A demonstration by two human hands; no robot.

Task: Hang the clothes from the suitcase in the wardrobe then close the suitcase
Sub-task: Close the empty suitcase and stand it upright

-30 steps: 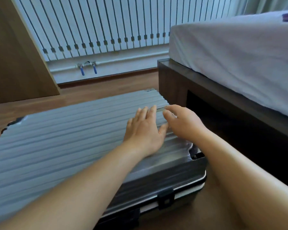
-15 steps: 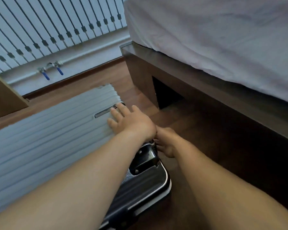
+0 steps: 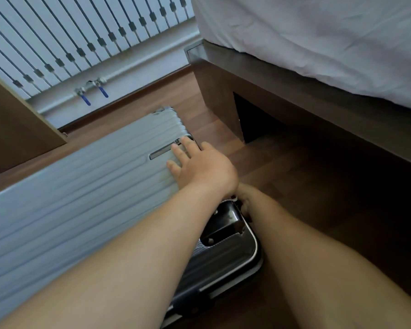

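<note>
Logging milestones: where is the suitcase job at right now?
Done: suitcase lid is down, no clothes visible. In hand: left hand rests flat on the lid; right hand works at the side edge by the corner, mostly hidden. Left: latching, which can't be confirmed. Wardrobe not clearly visible.

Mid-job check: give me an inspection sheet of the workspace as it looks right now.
Surface: wooden floor, bare where visible.
Job's things: grey ribbed suitcase lying flat, lid down; no clothes seen.
Clutter: nothing seen.
Grippers: left hand flat, fingers spread on the lid near a recessed plate; right hand at the suitcase's edge by a dark corner fitting, mostly hidden under the left arm, grip unclear.
Cables: nothing seen.
Surroundings: bed on a dark frame to the right, radiator on the wall, wooden panel at left.
</note>
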